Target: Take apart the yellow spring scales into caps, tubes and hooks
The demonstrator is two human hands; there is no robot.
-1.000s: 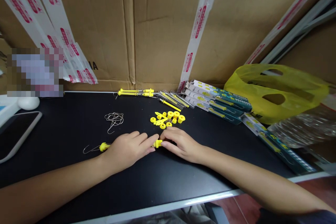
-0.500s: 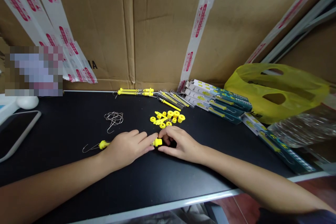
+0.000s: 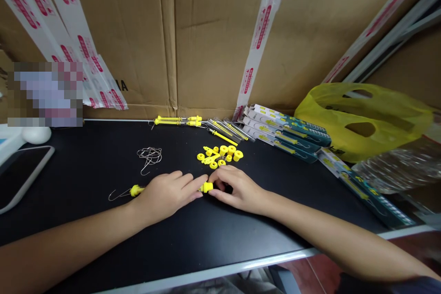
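Observation:
My left hand (image 3: 168,193) is wrapped over the middle of a yellow tool (image 3: 137,190) that lies level above the black table. A wire hook (image 3: 119,195) sticks out of the tool's left end, and its yellow cap shows at the right end. The thumb and fingertips of my right hand (image 3: 237,188) are closed at that cap. Beyond my hands is a pile of small yellow plastic parts (image 3: 237,155). Thin wire hooks (image 3: 149,156) lie tangled to the left of the pile.
Assembled yellow tools (image 3: 177,121) and springs with rods (image 3: 229,131) lie at the back. Printed boxes (image 3: 285,131) and a yellow bag (image 3: 361,119) are on the right. A phone (image 3: 24,174) rests on the left. Cardboard (image 3: 206,41) stands behind the table.
My right thumb and fingers have come closer together at the right end of the tool. My left hand and its grip look the same.

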